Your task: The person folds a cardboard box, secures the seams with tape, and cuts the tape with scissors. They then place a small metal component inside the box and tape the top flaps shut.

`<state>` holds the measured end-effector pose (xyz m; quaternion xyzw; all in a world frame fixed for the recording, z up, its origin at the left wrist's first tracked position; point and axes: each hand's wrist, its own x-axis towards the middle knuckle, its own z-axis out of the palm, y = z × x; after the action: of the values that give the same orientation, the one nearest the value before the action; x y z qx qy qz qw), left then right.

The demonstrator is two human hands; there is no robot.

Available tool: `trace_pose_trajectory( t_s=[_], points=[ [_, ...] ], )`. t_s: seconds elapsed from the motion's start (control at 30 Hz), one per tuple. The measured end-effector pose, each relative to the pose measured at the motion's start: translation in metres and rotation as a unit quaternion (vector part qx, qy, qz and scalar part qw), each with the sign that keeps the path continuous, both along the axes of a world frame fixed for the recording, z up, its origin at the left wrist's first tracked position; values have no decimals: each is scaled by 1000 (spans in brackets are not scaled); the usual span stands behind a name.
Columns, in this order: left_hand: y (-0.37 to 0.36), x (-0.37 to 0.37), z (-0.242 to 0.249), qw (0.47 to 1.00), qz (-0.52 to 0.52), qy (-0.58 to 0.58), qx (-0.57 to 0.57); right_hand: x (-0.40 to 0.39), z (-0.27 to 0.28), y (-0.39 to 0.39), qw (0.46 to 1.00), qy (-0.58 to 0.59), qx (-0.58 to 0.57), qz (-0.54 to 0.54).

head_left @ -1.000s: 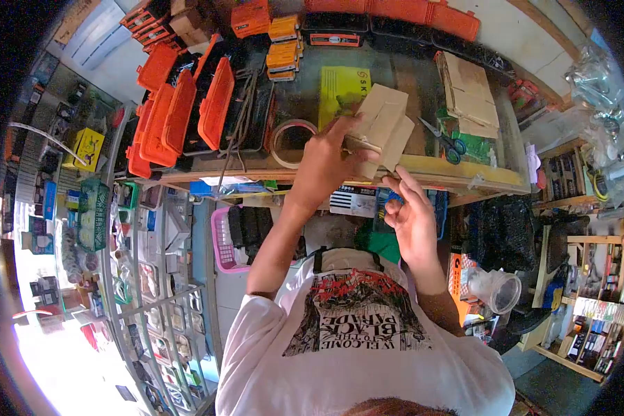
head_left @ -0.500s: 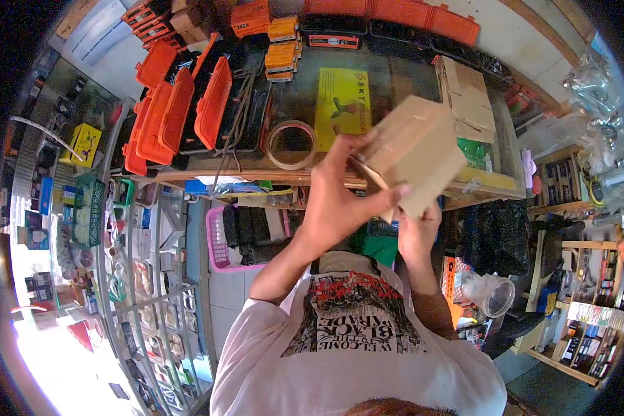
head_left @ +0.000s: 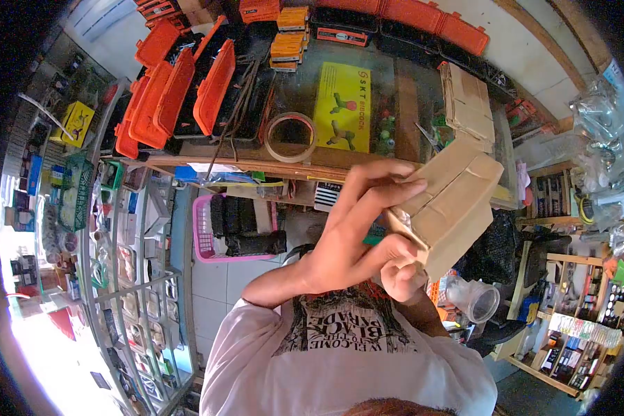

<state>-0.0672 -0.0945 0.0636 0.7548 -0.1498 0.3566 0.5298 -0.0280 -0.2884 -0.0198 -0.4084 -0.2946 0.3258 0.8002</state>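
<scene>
A brown cardboard box (head_left: 454,201) is held tilted above the front edge of the workbench, close to my chest. My left hand (head_left: 357,225) is closed on the box's near left end, its fingers over the upper face and its thumb at the end. Lower down, my right hand (head_left: 403,279) is also closed, gripping the box's bottom corner; part of it is hidden by the box. A small shiny patch shows on the end of the box between the hands.
A tape roll (head_left: 290,137) and a yellow bibcock box (head_left: 343,106) lie on the glass-topped bench. Orange-lidded cases (head_left: 215,87) stand at the left, and a flattened cardboard piece (head_left: 468,104) lies at the right. Below are a pink basket (head_left: 202,232) and a clear jar (head_left: 482,301).
The box has moved right and closer to my body, and its tilt has changed. Both hands stay on it, and the left fingers now lie over its upper face.
</scene>
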Motion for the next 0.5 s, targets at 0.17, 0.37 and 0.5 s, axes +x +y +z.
trace_pose_trajectory(
  t_s=[0.17,0.37,0.5],
  points=[
    [-4,-2,-7,992,-19,-65,-108,-2,19,1,999,25,-39,-5],
    [-12,-2,-12,976,-3,-177,-123,-7,11,-1,1000,8,-12,-13],
    [-12,-1,-9,970,16,-219,-107,-10,7,1,1000,2,-1,-15]
  ],
)
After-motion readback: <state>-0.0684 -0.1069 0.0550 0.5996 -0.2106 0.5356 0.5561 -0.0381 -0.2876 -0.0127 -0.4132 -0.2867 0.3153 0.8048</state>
